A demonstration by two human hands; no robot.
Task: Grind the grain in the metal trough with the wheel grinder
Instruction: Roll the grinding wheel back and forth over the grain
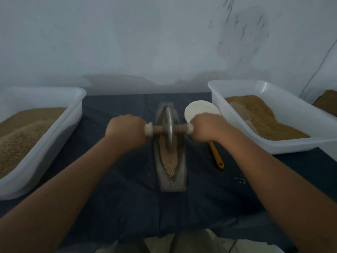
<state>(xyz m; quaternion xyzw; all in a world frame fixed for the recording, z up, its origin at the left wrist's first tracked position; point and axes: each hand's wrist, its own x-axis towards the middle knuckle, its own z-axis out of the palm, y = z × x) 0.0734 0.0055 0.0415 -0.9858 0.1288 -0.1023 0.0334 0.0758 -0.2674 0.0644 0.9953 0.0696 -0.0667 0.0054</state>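
Head view: my left hand [125, 128] and right hand [207, 127] each grip an axle [159, 129] end. Wheel [169, 125] stands in the trough [180, 179]; near grain [169, 161] looks whole, so most grinding remains.

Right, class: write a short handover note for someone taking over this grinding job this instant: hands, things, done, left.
The left hand and right hand each grip one end of the wheel grinder handle.
Its wheel stands upright mid-way along the metal trough.
The grain lies in the near half, looking whole.
Done: little that shows.
Left: roll the wheel through the near grain.
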